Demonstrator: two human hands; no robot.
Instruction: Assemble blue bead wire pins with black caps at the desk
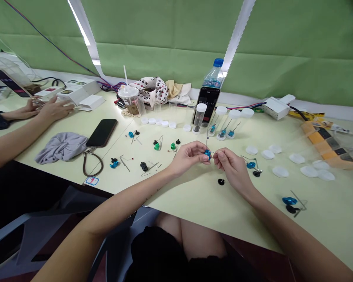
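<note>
Your left hand (191, 157) holds a small blue metal part (207, 154) between thumb and fingers, with a thin dark rod standing up from it. Your right hand (233, 167) is just beside it, thumb and fingertips pinched together at a thin metal piece (213, 152) by the part's side; its far end is too small to make out. The blue part sits between your hands, above the pale surface (185, 192).

A black disc-shaped piece (221, 181) lies below your right hand. Blue, green and black parts lie in small groups with bent metal keys to either side. Beyond your hands, a phone showing a timer (211, 96) stands upright in front of a blue-capped bottle (214, 74), near clear tubes with white caps (221, 122). Loose white caps (280, 171) lie to the right, near a blurred orange-and-black object (329, 144).

At the left, another person's hands (53, 109) are near white boxes (79, 87). Green fabric (170, 51) hangs behind.
</note>
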